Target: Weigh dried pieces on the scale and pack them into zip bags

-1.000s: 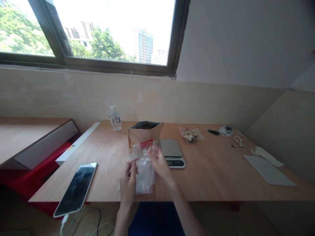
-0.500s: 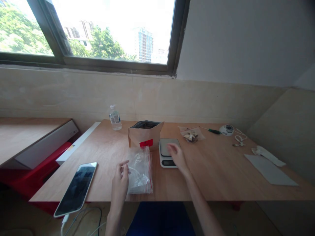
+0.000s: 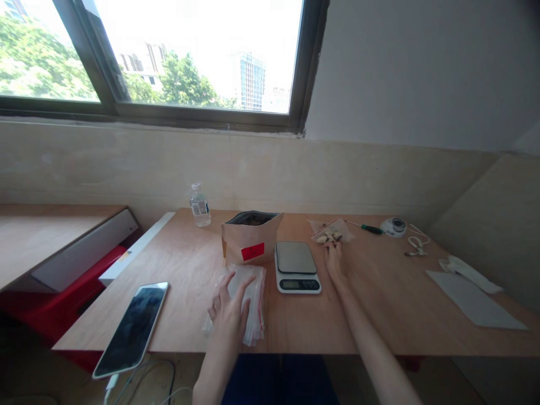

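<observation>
My left hand (image 3: 229, 304) lies over a stack of clear zip-lock bags (image 3: 254, 318), its fingers spread. At the back right, my right hand (image 3: 335, 260) has its fingers closed on the near edge of a small zip-lock bag (image 3: 336, 232) holding pale and dark dried pieces. Between the hands stands a white kitchen scale (image 3: 296, 259) with nothing on its plate. Behind the bag stack, a brown paper pouch (image 3: 252, 233) with a red label stands upright, its top gaping; its contents are too dark to make out.
A water bottle (image 3: 200, 206) stands at the back left. A phone (image 3: 133, 329) with a cable overhangs the front left edge. Toward the right lie a green-handled screwdriver (image 3: 372, 229), a white dome camera (image 3: 394, 226), a coiled cable (image 3: 417, 246) and a white sheet (image 3: 475, 301).
My right hand has moved from over the scale to the bag of dried pieces, which has turned slightly. My left hand has come from beside the bag stack to on top of it.
</observation>
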Available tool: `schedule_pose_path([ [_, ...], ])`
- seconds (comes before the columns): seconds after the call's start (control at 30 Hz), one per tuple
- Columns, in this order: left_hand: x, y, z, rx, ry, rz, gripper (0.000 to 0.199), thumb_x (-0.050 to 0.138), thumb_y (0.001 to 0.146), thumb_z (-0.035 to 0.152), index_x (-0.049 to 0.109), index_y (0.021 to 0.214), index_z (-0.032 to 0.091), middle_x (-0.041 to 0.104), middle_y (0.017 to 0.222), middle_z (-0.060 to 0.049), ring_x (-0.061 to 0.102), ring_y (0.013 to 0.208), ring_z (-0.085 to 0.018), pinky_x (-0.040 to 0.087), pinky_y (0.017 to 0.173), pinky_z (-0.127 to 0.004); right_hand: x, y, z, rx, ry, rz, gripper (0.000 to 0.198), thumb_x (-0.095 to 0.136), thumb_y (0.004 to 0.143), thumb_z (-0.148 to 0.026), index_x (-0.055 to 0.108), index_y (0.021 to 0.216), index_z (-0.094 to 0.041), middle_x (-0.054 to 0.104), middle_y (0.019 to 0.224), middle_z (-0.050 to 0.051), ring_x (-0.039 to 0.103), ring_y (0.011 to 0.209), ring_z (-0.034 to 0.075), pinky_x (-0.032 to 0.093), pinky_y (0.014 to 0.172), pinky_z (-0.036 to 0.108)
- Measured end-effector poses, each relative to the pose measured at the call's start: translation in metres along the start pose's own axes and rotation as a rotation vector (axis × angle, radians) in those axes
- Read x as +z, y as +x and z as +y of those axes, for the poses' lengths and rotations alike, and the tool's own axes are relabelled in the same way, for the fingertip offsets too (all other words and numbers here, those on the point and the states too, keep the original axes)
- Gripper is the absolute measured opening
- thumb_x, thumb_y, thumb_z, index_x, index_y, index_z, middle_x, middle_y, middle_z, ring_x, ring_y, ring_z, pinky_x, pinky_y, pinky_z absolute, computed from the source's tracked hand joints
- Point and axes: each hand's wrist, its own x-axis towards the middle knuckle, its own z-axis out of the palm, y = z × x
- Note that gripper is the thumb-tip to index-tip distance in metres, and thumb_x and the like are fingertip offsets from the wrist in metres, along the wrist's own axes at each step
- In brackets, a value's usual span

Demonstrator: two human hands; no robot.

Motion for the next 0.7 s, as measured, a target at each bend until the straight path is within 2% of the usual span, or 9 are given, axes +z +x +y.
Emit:
schedule_pose_path([
  [0.1,0.020,-0.004,-0.022,0.085,0.064,-0.021,0.040,0.032,0.090,0.018,0.061,0.113,0.031,0.044,0.139,-0.006,0.027,0.135,-0.028,0.025,0.105,-0.053,-0.014,0.001,-0.004,-0.013,-0.005,0.025,0.018,0.045,0.075,-0.027,0.060,0.072,-0.017,0.058,0.082,0.008,0.053,0.075,0.020,0.042,0.077,0.036],
  [0.13,0.028,-0.005,-0.031,0.125,0.080,-0.041,0.042,0.029,0.090,0.017,0.058,0.119,0.028,0.043,0.140,-0.007,0.023,0.138,-0.026,0.021,0.107,-0.051,-0.022,-0.001,-0.008,-0.020,-0.008,0.038,0.021,0.044,0.077,-0.028,0.061,0.074,-0.016,0.059,0.082,0.009,0.054,0.076,0.021,0.042,0.078,0.037],
  [0.23,0.051,-0.008,-0.048,0.081,0.156,-0.087,0.045,0.031,0.091,0.029,0.048,0.131,0.017,0.042,0.143,-0.011,0.017,0.140,-0.029,0.018,0.109,-0.053,-0.059,-0.019,-0.028,-0.026,0.021,0.133,0.027,0.041,0.082,-0.034,0.061,0.087,-0.016,0.063,0.089,0.012,0.057,0.084,0.023,0.042,0.082,0.039],
  [0.27,0.057,-0.008,-0.050,0.060,0.181,-0.109,0.048,0.031,0.091,0.032,0.045,0.133,0.013,0.040,0.143,-0.013,0.017,0.139,-0.030,0.017,0.109,-0.053,-0.073,-0.030,-0.036,-0.009,0.085,0.223,0.027,0.043,0.083,-0.036,0.061,0.089,-0.016,0.064,0.091,0.012,0.058,0.086,0.023,0.043,0.083,0.039],
  [0.33,0.065,-0.008,-0.049,0.027,0.226,-0.134,0.054,0.031,0.090,0.036,0.041,0.136,0.008,0.037,0.145,-0.016,0.017,0.139,-0.032,0.016,0.110,-0.052,-0.101,-0.054,-0.051,0.092,0.242,0.398,0.027,0.051,0.081,-0.040,0.060,0.091,-0.016,0.064,0.091,0.011,0.060,0.085,0.022,0.045,0.079,0.037],
  [0.43,0.069,-0.005,-0.046,0.007,0.250,-0.147,0.058,0.033,0.088,0.037,0.039,0.137,0.006,0.032,0.146,-0.016,0.017,0.139,-0.033,0.014,0.111,-0.051,-0.128,-0.091,-0.066,0.247,0.432,0.519,0.031,0.057,0.078,-0.043,0.058,0.094,-0.016,0.062,0.093,0.010,0.060,0.083,0.021,0.047,0.075,0.034],
  [0.5,0.068,0.000,-0.048,-0.009,0.215,-0.165,0.058,0.035,0.088,0.037,0.039,0.137,0.006,0.033,0.146,-0.015,0.019,0.138,-0.034,0.014,0.111,-0.051,-0.131,-0.110,-0.070,0.354,0.518,0.509,0.033,0.059,0.075,-0.045,0.058,0.093,-0.017,0.062,0.093,0.009,0.061,0.083,0.020,0.048,0.073,0.032],
  [0.6,0.059,0.007,-0.047,-0.028,0.104,-0.130,0.053,0.036,0.088,0.034,0.044,0.133,0.008,0.040,0.142,-0.016,0.024,0.137,-0.033,0.012,0.110,-0.053,-0.122,-0.127,-0.077,0.491,0.681,0.403,0.035,0.063,0.071,-0.046,0.059,0.091,-0.017,0.062,0.091,0.007,0.061,0.079,0.019,0.048,0.068,0.029],
  [0.7,0.038,0.009,-0.027,0.024,-0.125,-0.060,0.043,0.034,0.090,0.032,0.051,0.125,0.015,0.053,0.132,-0.014,0.034,0.133,-0.030,0.017,0.109,-0.053,-0.109,-0.134,-0.094,0.551,0.806,0.280,0.039,0.067,0.068,-0.047,0.059,0.092,-0.017,0.062,0.090,0.005,0.060,0.074,0.017,0.047,0.063,0.026],
])
